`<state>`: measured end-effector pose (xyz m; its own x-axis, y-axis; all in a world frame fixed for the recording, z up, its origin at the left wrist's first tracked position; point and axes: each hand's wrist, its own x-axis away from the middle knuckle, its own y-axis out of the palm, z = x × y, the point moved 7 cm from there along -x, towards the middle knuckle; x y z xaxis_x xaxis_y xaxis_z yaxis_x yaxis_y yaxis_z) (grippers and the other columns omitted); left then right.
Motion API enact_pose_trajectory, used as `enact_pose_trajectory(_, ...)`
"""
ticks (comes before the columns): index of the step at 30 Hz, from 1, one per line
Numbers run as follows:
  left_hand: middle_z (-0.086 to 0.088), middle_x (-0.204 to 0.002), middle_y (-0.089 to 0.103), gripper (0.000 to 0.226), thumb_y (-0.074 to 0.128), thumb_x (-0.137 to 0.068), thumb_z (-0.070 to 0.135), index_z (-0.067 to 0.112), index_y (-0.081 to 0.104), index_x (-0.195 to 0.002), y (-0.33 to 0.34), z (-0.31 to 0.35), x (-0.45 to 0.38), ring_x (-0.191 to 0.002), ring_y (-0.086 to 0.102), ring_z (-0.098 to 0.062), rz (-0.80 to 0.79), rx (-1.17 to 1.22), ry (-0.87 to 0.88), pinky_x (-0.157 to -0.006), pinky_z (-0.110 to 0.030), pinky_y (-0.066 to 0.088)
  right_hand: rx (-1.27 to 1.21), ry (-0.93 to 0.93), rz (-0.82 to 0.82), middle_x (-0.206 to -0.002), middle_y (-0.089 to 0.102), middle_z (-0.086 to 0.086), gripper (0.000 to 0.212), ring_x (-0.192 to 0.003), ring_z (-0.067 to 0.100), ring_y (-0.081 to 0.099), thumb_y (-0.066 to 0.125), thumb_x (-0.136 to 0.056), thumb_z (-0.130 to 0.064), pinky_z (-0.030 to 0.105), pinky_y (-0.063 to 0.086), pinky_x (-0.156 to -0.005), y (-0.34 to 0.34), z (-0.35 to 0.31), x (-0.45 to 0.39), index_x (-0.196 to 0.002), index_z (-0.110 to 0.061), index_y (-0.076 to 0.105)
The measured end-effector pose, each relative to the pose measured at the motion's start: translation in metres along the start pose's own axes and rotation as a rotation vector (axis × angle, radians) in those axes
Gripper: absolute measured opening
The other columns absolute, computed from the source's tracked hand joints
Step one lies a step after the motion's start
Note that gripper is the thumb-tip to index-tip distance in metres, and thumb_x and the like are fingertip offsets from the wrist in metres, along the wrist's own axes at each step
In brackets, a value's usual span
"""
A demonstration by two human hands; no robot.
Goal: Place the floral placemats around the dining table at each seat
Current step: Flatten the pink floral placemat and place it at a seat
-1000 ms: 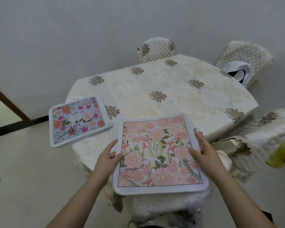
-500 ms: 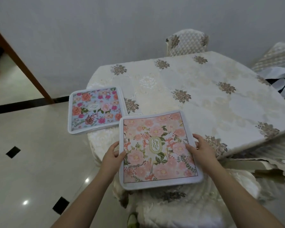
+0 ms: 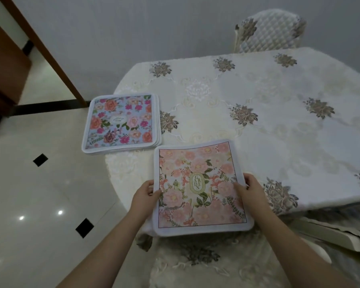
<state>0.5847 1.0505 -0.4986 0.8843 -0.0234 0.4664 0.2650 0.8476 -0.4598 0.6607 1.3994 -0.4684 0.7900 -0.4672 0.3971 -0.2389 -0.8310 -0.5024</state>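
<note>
A pink floral placemat (image 3: 197,186) with a "GARDEN" oval lies at the near edge of the dining table (image 3: 268,121), its front part overhanging the edge. My left hand (image 3: 144,194) grips its left edge and my right hand (image 3: 249,187) grips its right edge. A stack of blue floral placemats (image 3: 121,121) rests on the table's left corner, partly over the edge, just beyond the pink one and apart from both hands.
A cream embroidered cloth covers the table. A quilted chair (image 3: 270,32) stands at the far side. Another covered seat (image 3: 206,262) sits right below the pink mat. A glossy tiled floor (image 3: 40,194) and a wooden door frame (image 3: 40,48) lie to the left.
My view has swung right-to-left and closer to the table's near-left corner. Both hands keep hold of the pink placemat, which has shifted slightly toward the blue stack.
</note>
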Motion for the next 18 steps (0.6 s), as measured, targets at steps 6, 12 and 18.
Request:
enact_pose_trajectory(6, 0.003, -0.102, 0.071, 0.023, 0.064, -0.095, 0.021, 0.02, 0.067, -0.118, 0.006, -0.001, 0.0, -0.085, 0.064, -0.013, 0.095, -0.165, 0.052, -0.075, -0.028, 0.049, -0.01, -0.043, 0.055, -0.094, 0.068, -0.005, 0.017, -0.074, 0.015, 0.067, 0.058, -0.098, -0.026, 0.025, 0.055, -0.05, 0.004, 0.007, -0.016, -0.115, -0.024, 0.06)
enact_pose_trajectory(12, 0.011, -0.088, 0.066, 0.034, 0.071, -0.091, 0.019, 0.022, 0.064, -0.125, 0.003, 0.0, 0.0, -0.079, 0.061, -0.006, 0.157, -0.18, 0.072, -0.065, -0.012, 0.04, 0.043, -0.092, 0.097, -0.1, 0.067, 0.002, 0.025, -0.084, 0.024, 0.065, 0.053, -0.099, -0.024, 0.045, 0.059, -0.074, 0.004, 0.009, -0.026, -0.122, -0.019, 0.064)
enact_pose_trajectory(18, 0.017, -0.09, 0.063, 0.049, 0.072, -0.091, 0.018, 0.022, 0.055, -0.137, 0.004, -0.002, -0.001, -0.082, 0.06, 0.002, 0.167, -0.155, 0.088, -0.066, -0.008, 0.04, 0.139, -0.133, 0.087, -0.108, 0.064, 0.003, 0.031, -0.094, 0.021, 0.062, 0.053, -0.1, -0.026, 0.039, 0.054, -0.082, 0.004, 0.013, -0.034, -0.129, -0.016, 0.062)
